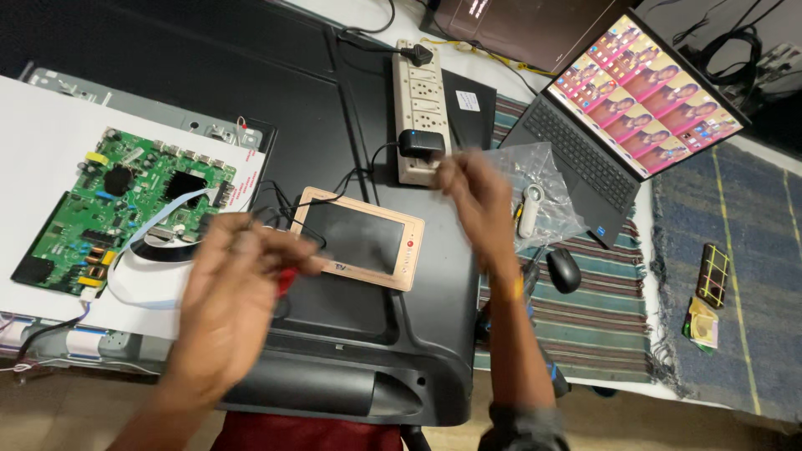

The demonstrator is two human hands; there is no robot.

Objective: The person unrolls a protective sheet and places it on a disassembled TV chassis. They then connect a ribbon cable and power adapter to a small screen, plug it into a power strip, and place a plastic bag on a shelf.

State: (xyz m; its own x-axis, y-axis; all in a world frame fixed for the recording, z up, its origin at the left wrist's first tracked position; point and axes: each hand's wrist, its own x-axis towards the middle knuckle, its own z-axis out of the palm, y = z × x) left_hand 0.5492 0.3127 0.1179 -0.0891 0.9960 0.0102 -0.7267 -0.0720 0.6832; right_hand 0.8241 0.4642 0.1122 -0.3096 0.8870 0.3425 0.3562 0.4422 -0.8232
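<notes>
Spread across the workbench in front of you is a large black television back panel (334,108), and everything you are handling sits on it. Far left, a green circuit board (125,205) lies on a white sheet (42,150), with a pale flat ribbon cable (150,238) curling off its lower right corner toward you. Your left hand (238,284) hovers just right of that cable, motion-blurred, fingers curled in with something red (286,280) showing at the fingertips; you cannot tell from this view whether the grip is truly closed on it. Immediately to the right of that hand lies the small tan-framed screen unit (361,238), flat on the panel, its long axis running left to right and tilted slightly down toward the right, with thin black wires (276,200) leading off its left end. Your left hand is almost touching its near left corner, so it is clearly the nearer of the two. Your right hand (472,196) is raised above and right of the unit's far right corner, blurred, fingers loosely together and apparently holding nothing. Behind it a white power strip (418,96) carries a black adapter (420,144). Farther right sit a clear plastic bag (539,188), a black mouse (564,269) on a striped cloth (593,317), and an open laptop (622,117).
</notes>
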